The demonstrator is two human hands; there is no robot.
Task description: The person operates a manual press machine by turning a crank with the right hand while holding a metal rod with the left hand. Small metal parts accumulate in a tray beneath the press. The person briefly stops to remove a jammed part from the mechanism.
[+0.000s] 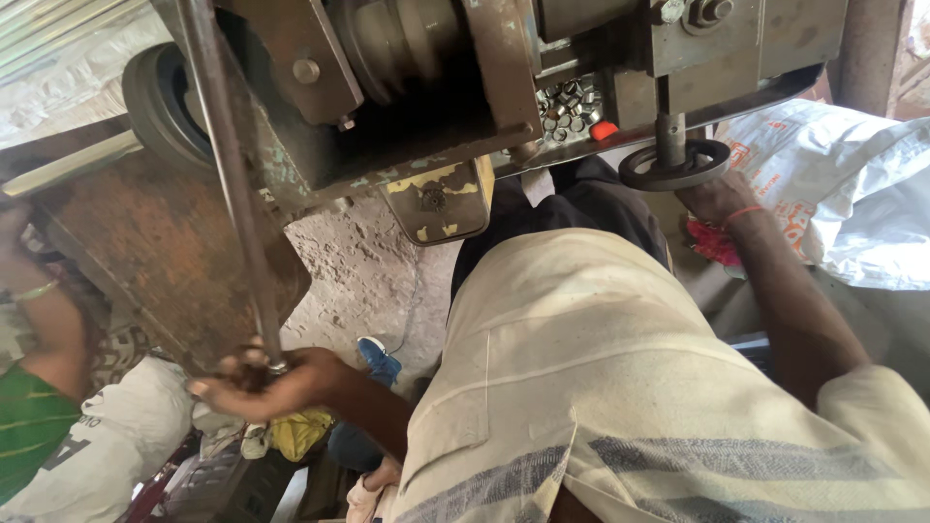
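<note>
While left fingers (228, 373) clench the rod (228, 174), right fingers, half hidden, seemingly grip the handwheel (675, 165)

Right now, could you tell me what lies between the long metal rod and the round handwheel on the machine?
In the head view, a yellow-painted metal plate hangs between the rod and the handwheel.

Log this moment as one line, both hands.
left hand: grips lever rod end | right hand: on handwheel | coworker arm: far left

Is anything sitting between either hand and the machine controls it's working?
Nothing visible does. The left hand is already closed around the lower end of the long metal lever, and the right hand rests directly on the small round handwheel.
</note>
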